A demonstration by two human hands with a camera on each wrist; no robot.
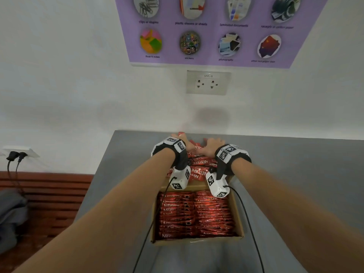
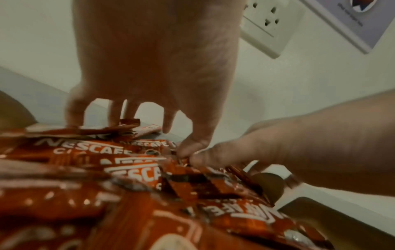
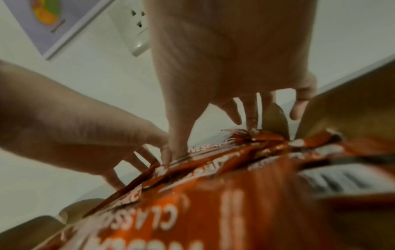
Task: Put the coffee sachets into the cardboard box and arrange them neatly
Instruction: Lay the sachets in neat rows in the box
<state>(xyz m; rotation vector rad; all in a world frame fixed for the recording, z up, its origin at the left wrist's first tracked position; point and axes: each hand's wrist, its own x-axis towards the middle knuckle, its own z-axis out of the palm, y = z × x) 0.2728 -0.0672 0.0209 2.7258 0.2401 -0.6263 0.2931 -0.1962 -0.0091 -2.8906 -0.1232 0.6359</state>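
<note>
A cardboard box (image 1: pixel 197 242) sits on the grey table near me, filled with two neat rows of red coffee sachets (image 1: pixel 197 213). Beyond its far wall lies a loose pile of red sachets (image 1: pixel 199 170) (image 2: pixel 132 169) (image 3: pixel 213 169). Both hands reach over this pile, side by side. My left hand (image 1: pixel 178 139) (image 2: pixel 153 67) (image 3: pixel 64 110) has its fingers spread, with the tips touching the pile's far edge. My right hand (image 1: pixel 213 145) (image 3: pixel 230 59) (image 2: pixel 299 143) is spread the same way on the far right of the pile. The two thumbs meet in the middle.
The table (image 1: pixel 295 174) ends at a white wall just behind the pile, with a socket (image 1: pixel 208 82) and a purple poster (image 1: pixel 212 30) above. The table's left edge drops to a wooden bench (image 1: pixel 49 194) holding grey cloth (image 1: pixel 9 213). Wrist-camera cables hang across the box.
</note>
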